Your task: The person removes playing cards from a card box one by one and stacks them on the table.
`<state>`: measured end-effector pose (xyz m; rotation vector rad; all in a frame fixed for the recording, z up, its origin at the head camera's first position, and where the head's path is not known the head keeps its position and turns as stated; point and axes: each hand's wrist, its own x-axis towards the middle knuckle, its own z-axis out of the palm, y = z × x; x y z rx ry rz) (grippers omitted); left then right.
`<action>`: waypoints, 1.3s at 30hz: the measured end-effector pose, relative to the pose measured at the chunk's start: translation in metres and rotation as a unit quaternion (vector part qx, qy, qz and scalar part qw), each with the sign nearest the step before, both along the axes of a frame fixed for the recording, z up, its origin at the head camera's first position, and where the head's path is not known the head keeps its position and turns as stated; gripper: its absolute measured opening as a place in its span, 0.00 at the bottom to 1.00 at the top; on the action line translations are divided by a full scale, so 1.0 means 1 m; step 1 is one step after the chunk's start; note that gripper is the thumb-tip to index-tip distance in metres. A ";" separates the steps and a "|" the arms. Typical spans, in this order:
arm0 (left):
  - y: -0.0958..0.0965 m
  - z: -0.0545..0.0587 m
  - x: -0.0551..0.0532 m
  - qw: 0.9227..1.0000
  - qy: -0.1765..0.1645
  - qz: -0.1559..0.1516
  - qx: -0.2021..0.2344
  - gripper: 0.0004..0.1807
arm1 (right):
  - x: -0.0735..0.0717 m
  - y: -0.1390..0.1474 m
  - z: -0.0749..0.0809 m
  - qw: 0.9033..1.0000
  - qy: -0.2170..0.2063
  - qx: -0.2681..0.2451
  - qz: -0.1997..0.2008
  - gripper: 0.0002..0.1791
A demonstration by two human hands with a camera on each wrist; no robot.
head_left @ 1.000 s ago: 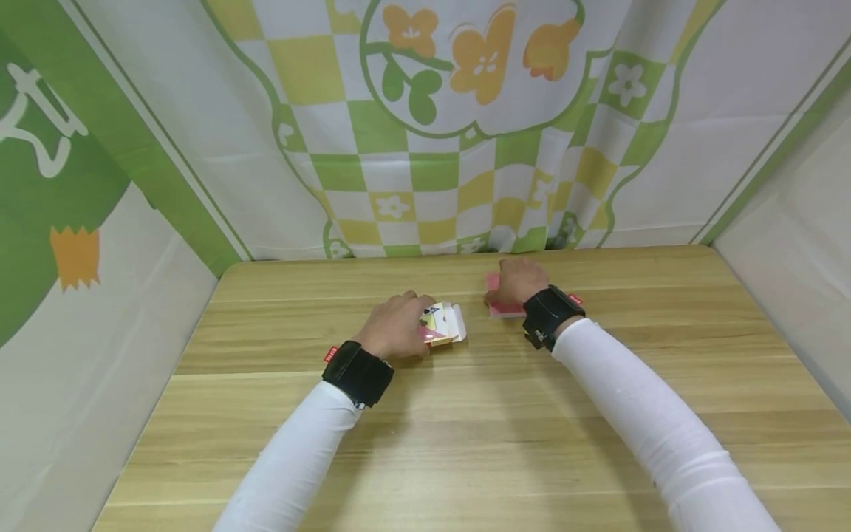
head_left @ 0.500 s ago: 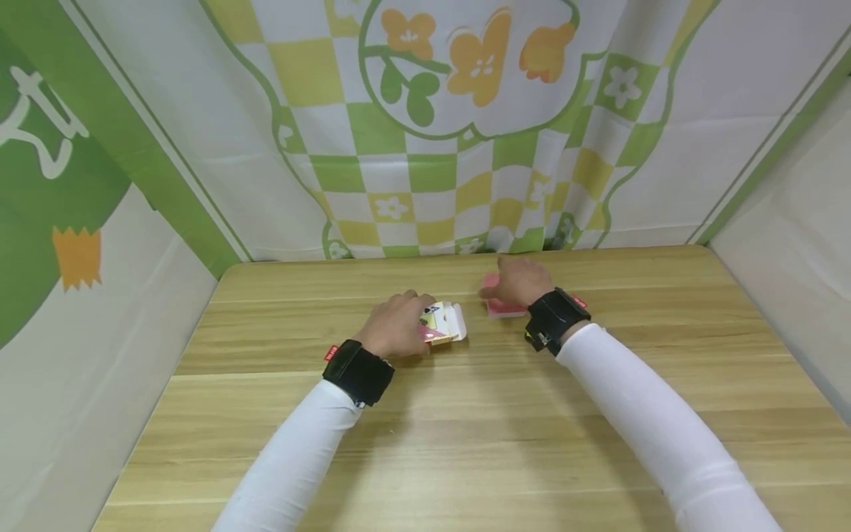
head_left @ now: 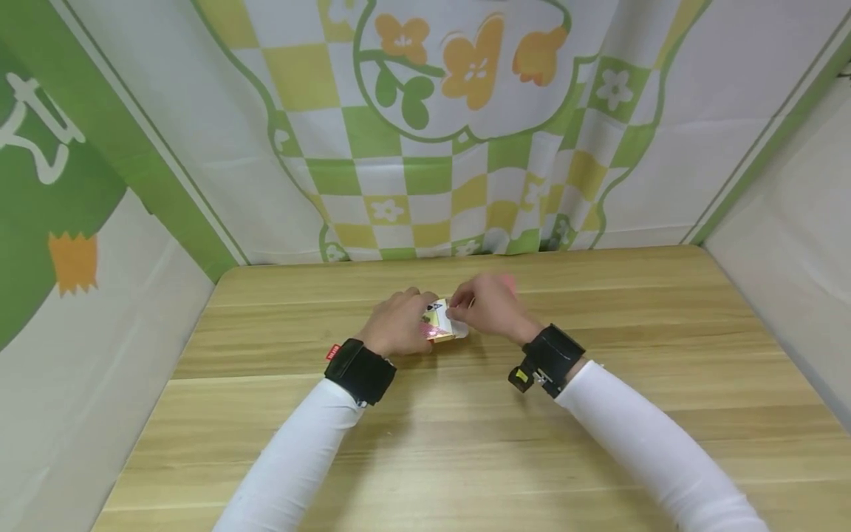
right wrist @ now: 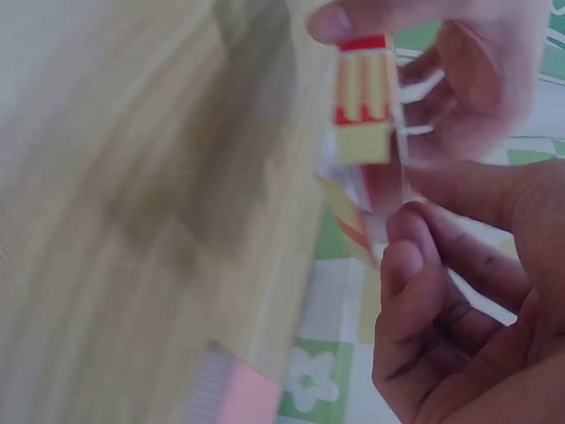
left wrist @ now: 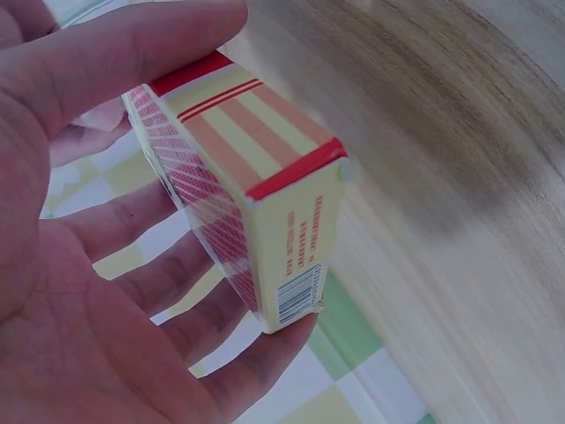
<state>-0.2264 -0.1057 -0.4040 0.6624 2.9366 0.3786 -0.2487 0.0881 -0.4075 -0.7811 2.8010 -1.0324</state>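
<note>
My left hand (head_left: 399, 323) grips a playing card box (head_left: 435, 322), thumb on one narrow side and fingers along the other. An ace picture faces up on it in the head view; the left wrist view shows its barcode end (left wrist: 296, 265). The box's right end is open, with a white flap (head_left: 459, 327) sticking out. Thumb and fingertips of my right hand (head_left: 488, 307) are curled together at that open end and appear to pinch the flap. Behind the right hand a red-backed deck of cards (head_left: 509, 283) lies on the table, mostly hidden; the right wrist view shows its corner (right wrist: 238, 393).
The wooden table (head_left: 425, 443) spreads out around both hands. A checked green, yellow and white curtain (head_left: 425, 177) hangs at its back edge. Pale fabric walls (head_left: 784, 177) stand at the left and right sides.
My right hand has left the deck of cards and moved left to the box's open end. The deck stays on the table. My left hand keeps its grip on the box.
</note>
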 end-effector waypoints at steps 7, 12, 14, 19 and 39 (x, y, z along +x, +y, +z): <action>-0.001 -0.002 0.002 1.000 0.000 -0.003 -0.001 0.40 | 0.004 0.000 -0.013 0.998 -0.051 -0.044 0.005 0.04; -0.001 -0.002 0.002 1.000 0.007 -0.007 0.004 0.40 | 0.005 0.001 -0.019 0.996 -0.062 -0.062 0.011 0.05; -0.001 -0.001 0.002 1.000 0.010 -0.009 0.006 0.39 | 0.006 0.001 -0.021 0.996 -0.065 -0.064 0.010 0.05; 0.000 0.001 0.003 1.000 0.010 -0.011 0.005 0.39 | 0.007 0.000 -0.024 0.995 -0.069 -0.066 -0.003 0.03; -0.005 0.005 0.004 1.000 0.008 -0.010 -0.011 0.42 | 0.005 0.021 -0.020 0.972 -0.181 -0.142 -0.050 0.21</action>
